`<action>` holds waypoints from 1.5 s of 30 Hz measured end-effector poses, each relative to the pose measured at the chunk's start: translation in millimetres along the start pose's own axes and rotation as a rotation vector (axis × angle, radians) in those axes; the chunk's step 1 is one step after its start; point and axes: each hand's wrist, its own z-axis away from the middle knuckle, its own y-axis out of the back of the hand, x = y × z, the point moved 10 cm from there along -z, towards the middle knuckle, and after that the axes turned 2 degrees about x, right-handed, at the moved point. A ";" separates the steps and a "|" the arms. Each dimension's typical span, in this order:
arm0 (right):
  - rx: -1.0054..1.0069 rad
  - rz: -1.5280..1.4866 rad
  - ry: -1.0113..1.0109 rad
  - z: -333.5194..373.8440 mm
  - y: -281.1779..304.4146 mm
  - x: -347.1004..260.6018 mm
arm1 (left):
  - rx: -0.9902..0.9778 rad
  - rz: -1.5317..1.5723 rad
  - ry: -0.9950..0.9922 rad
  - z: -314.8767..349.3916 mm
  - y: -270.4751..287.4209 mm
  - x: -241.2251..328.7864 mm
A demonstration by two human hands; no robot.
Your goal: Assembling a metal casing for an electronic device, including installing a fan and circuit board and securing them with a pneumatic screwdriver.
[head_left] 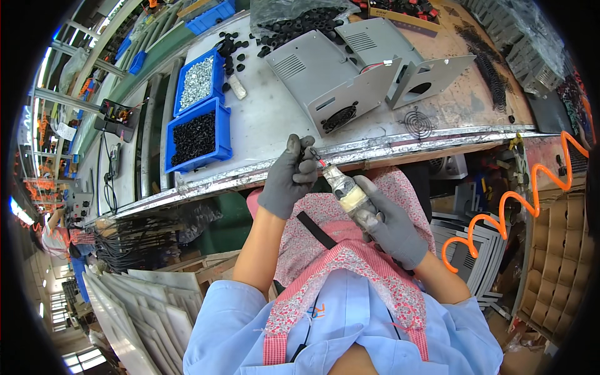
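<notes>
My right hand [395, 228], in a grey glove, is wrapped round a power screwdriver [342, 186] with worn tape about its body. Its bit points up and left, toward my left hand [291, 174]. That hand, gloved too, has its fingers curled together at the bit's tip; what small dark thing they pinch is too small to make out. Beyond the hands, on the bench, stand two grey sheet-metal housings, a nearer housing [310, 70] with a black round fan grille [339, 117] on its front and a second housing [381, 44] with a round opening.
Blue bins of black screws [194, 134] and silver fasteners [197, 84] stand left on the bench [262, 140]. A loose wire fan guard [417, 124] lies near the bench edge. Black caps [300, 31] are heaped at the back. An orange coiled hose [503, 212] hangs at right.
</notes>
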 end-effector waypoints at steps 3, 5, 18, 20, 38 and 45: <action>-0.002 -0.014 -0.012 0.0 -0.2 -0.1 | 0.179 -0.088 -0.109 5.1 -10.3 3.0; 0.008 -0.005 -0.003 -0.6 0.3 1.2 | 0.282 -0.148 -0.153 9.6 -12.7 5.6; 0.010 -0.036 -0.053 1.6 5.5 7.4 | 0.025 -0.031 -0.081 5.5 -7.1 1.3; 0.026 -0.019 0.007 -0.3 5.8 5.4 | 0.072 -0.024 -0.095 7.2 -13.1 -1.2; -0.026 0.057 -0.124 -2.3 2.6 3.0 | 0.023 0.056 -0.112 -1.5 -25.3 -15.7; 0.009 -0.186 -0.125 -2.8 6.6 24.7 | 0.192 -0.322 -0.240 3.6 -13.6 -12.1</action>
